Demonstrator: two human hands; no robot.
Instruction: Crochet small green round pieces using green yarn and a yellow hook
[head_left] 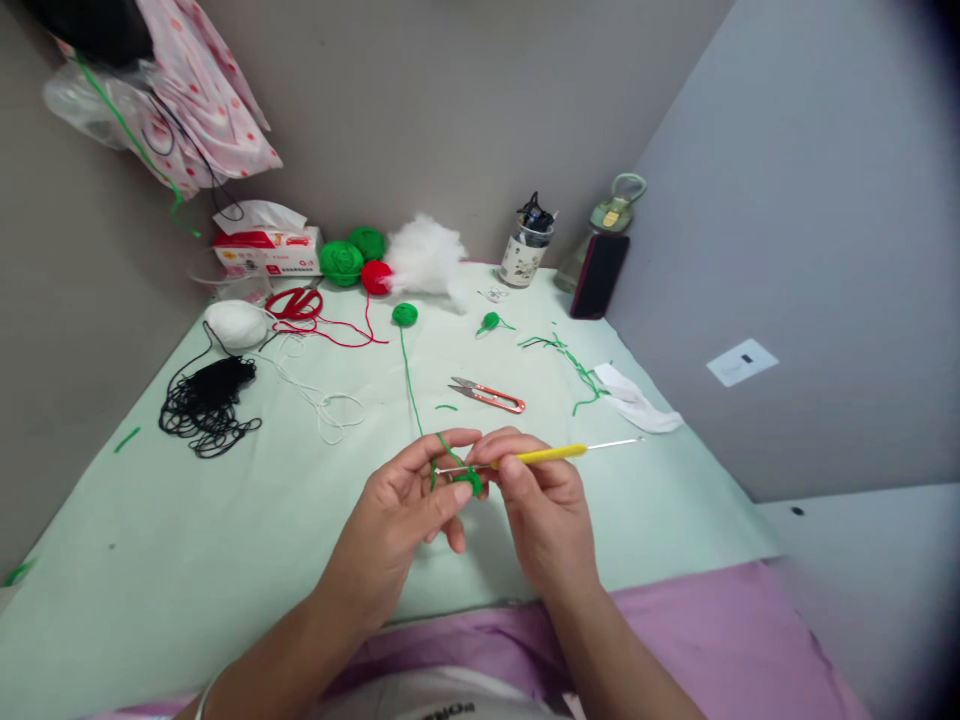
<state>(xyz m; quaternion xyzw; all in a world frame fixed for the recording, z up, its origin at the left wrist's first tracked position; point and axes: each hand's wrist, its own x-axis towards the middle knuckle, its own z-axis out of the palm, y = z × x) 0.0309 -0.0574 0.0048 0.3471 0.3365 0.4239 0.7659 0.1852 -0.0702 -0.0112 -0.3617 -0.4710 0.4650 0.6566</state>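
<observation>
My left hand (401, 510) pinches a small green crochet piece (470, 482) between thumb and fingers. Green yarn runs over its raised index finger and leads back to a small green yarn ball (405, 315). In my right hand (544, 500) is a crochet hook (551, 455) with a yellow handle and a metal tip at each end. The hook's left end lies at the top of the green piece, with yarn close around it; whether a loop sits on it is too small to tell. Just beyond my hands, orange-handled thread snips (489, 394) lie on the table.
At the left are black yarn (210, 400), a white yarn ball (236, 325) and red scissors (296, 303). Along the back stand a tissue box (266, 250), green balls (341, 263), white stuffing (427, 260), a pen cup (525, 255) and a phone (600, 276). Green scraps (577, 370) lie right.
</observation>
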